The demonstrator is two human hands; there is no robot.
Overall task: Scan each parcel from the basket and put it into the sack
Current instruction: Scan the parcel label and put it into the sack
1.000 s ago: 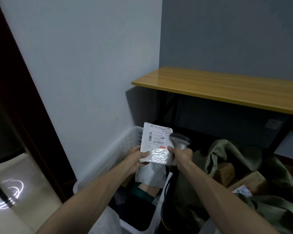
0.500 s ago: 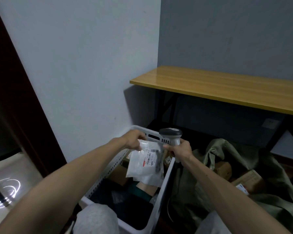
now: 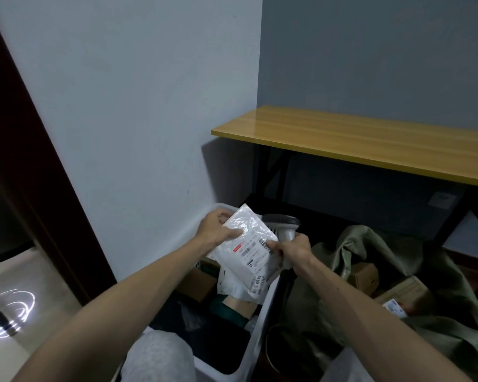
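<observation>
My left hand (image 3: 217,230) grips the upper left edge of a white plastic mailer parcel (image 3: 247,248), whose label with barcodes faces up. My right hand (image 3: 294,250) grips the handle of a grey barcode scanner (image 3: 283,224), and its fingertips touch the parcel's right edge. The scanner's head sticks up behind the parcel. All this is above the white plastic basket (image 3: 262,315), which holds more parcels, among them a white bag (image 3: 232,285) and a brown box (image 3: 198,283). To the right lies the olive-green sack (image 3: 375,260), open, with cardboard boxes (image 3: 366,277) inside.
A wooden table (image 3: 370,142) on black legs stands behind the sack. A grey wall runs along the basket's left side, and a dark door frame (image 3: 39,172) stands at far left. My knee in grey cloth (image 3: 158,357) shows at the bottom.
The parcel has been turned and tilted so that its label faces up, lying diagonally. My left hand shifted to its upper left edge; my right hand with the scanner came against its right edge.
</observation>
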